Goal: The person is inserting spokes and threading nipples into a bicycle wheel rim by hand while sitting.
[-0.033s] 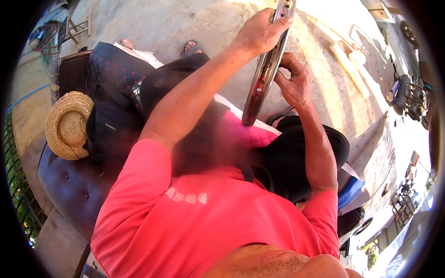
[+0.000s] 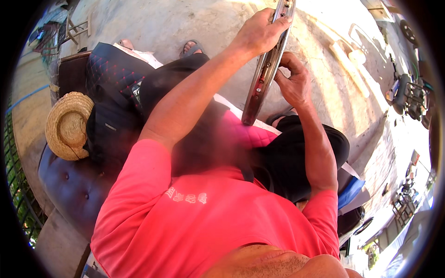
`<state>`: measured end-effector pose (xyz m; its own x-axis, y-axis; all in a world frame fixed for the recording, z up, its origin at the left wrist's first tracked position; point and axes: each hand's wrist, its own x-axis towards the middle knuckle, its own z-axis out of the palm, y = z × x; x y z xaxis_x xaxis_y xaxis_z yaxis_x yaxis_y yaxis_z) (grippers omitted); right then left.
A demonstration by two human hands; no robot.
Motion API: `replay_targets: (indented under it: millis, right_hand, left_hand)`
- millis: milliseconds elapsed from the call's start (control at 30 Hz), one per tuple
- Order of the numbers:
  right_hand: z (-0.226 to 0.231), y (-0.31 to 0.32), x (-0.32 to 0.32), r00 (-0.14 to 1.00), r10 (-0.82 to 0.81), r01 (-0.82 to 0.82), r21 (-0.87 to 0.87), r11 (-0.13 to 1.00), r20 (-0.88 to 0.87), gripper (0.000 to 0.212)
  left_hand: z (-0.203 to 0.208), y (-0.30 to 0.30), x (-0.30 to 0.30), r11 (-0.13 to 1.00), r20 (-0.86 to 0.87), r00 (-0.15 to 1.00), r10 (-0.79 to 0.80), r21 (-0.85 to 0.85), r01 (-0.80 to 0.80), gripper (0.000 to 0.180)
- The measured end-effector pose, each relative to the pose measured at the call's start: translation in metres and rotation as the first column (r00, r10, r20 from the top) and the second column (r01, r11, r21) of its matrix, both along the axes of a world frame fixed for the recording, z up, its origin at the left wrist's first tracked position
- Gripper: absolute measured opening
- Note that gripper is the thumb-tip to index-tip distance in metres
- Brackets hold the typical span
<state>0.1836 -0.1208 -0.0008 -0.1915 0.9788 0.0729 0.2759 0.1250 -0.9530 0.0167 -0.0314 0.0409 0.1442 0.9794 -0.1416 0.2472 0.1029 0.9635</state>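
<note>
Left hand (image 2: 262,33) clasps the metal rim (image 2: 260,88), slanting up from beside the pink quilted pad (image 2: 257,137); right hand (image 2: 295,83) curls alongside (whether it's pinching anything, I can't tell)

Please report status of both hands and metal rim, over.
Left hand gripping metal rim. Right hand curled at rim's right side. Straw hat left, out of way.

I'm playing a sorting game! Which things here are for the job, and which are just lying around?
Seem part of the job:
shiny silver metal rim with small holes, held in the left hand;
right hand, close beside the rim.

Seem just lying about:
round yellow straw hat;
long pale straight bar on the ground.
</note>
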Motion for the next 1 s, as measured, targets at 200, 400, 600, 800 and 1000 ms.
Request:
replay_targets:
  millis: [200,400,600,800,1000]
  right_hand:
    - [0.02,0.003,-0.008,0.995,0.034,-0.048,0.152,0.987,0.089,0.029]
    - [0.021,0.004,-0.006,0.994,0.067,-0.081,0.166,0.983,0.087,0.029]
    - [0.011,0.001,-0.004,0.994,0.039,-0.052,0.131,0.99,0.099,0.031]
    - [0.023,0.002,-0.007,0.992,0.068,-0.086,0.184,0.979,0.105,0.029]
    - [0.016,-0.001,-0.003,0.987,0.036,-0.044,0.049,0.998,0.156,0.031]
  left_hand:
    - [-0.006,0.002,-0.001,0.998,0.022,0.999,0.033,0.049,-0.034,0.056]
    - [-0.008,0.004,-0.001,0.999,0.046,0.999,0.028,0.036,-0.03,0.057]
    - [-0.004,0.001,0.0,1.0,-0.018,1.0,0.003,0.023,-0.002,0.059]
    - [-0.002,0.001,-0.002,1.0,0.003,1.0,-0.022,-0.002,0.022,0.059]
    - [-0.001,-0.001,0.0,0.999,0.005,1.0,-0.03,0.016,0.03,0.059]
